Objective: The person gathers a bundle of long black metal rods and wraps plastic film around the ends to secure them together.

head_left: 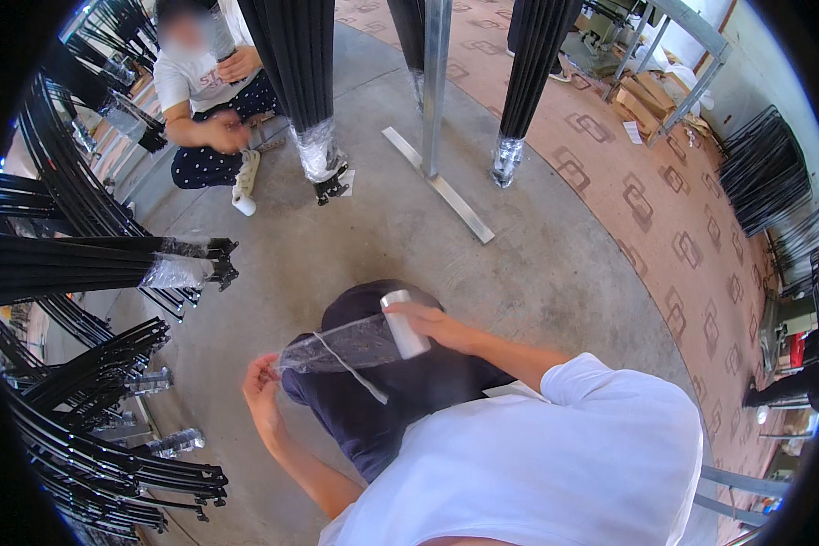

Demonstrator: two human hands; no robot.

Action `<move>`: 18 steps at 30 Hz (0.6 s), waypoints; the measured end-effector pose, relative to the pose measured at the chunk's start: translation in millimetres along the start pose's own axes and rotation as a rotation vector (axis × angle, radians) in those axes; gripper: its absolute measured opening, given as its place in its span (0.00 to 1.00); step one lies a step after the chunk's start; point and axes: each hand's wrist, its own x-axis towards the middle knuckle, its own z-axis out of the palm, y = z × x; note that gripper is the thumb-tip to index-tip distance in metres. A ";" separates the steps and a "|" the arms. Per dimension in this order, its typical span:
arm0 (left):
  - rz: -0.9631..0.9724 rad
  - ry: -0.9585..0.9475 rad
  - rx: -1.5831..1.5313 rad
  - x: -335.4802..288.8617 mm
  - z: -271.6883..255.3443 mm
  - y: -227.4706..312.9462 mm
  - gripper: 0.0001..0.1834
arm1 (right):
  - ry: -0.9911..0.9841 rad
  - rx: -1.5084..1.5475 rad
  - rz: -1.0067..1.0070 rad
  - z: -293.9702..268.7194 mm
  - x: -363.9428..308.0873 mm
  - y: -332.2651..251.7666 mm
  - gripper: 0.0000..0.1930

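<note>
My right hand [432, 325] grips a pale grey roll of clear stretch film [404, 323] above my knee. A sheet of clear film [346, 346] runs from the roll leftward across my dark trouser leg [409, 387]. My left hand [262, 382] pinches the far end of that film, fingers closed on it. A thin twisted strand of film hangs down from the middle of the sheet.
Bundles of black metal rods [73, 264] with film-wrapped ends lie stacked at left. More black bundles [296, 64] hang upright ahead, beside a steel post [435, 91] with a floor bar. A seated person [209, 91] at top left holds a white roll. Patterned flooring lies to the right.
</note>
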 end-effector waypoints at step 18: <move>0.339 -0.073 0.022 78.7 146.1 51.2 0.07 | 0.878 0.056 -0.078 -137.6 38.1 15.5 0.25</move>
